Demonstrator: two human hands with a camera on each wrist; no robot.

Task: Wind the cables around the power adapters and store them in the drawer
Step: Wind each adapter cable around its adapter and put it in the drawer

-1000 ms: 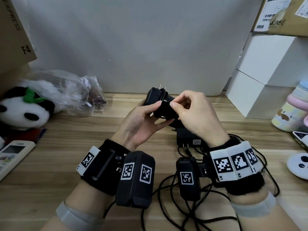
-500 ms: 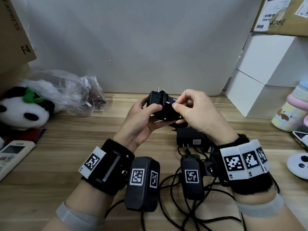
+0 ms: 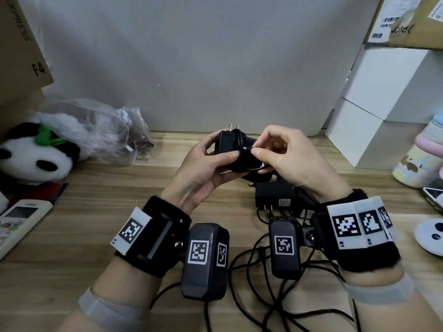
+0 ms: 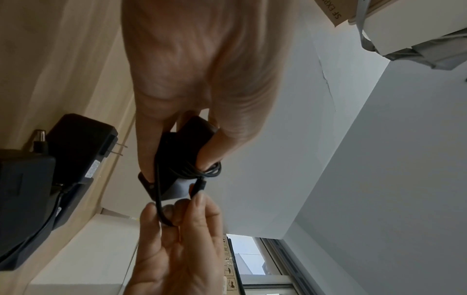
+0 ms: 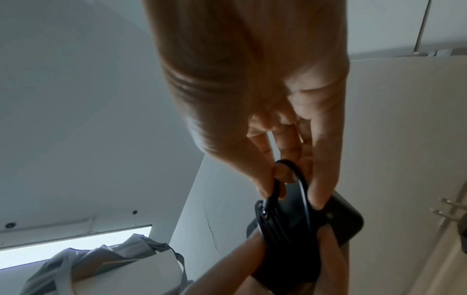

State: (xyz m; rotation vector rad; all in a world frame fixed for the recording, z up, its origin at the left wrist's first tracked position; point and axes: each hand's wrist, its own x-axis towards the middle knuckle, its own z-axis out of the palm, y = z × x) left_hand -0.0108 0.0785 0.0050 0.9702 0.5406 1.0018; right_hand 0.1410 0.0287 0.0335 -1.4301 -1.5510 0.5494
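My left hand grips a black power adapter above the wooden desk, its two prongs pointing up. Black cable is wound around the adapter's body. My right hand pinches the last loop of that cable between thumb and fingers, right against the adapter. A second black adapter lies on the desk below the hands, prongs toward me, and is also seen as the adapter in the left wrist view. Its loose cables sprawl across the near desk. No drawer is in view.
A plush panda and a crumpled plastic bag sit at the left, with a white remote nearer me. White boxes stack at the right, beside a pastel bottle. A cardboard box stands upper left.
The held adapter has stayed about where it was. My right hand's fingers have shifted along the adapter, working the cable's end against the wound turns.
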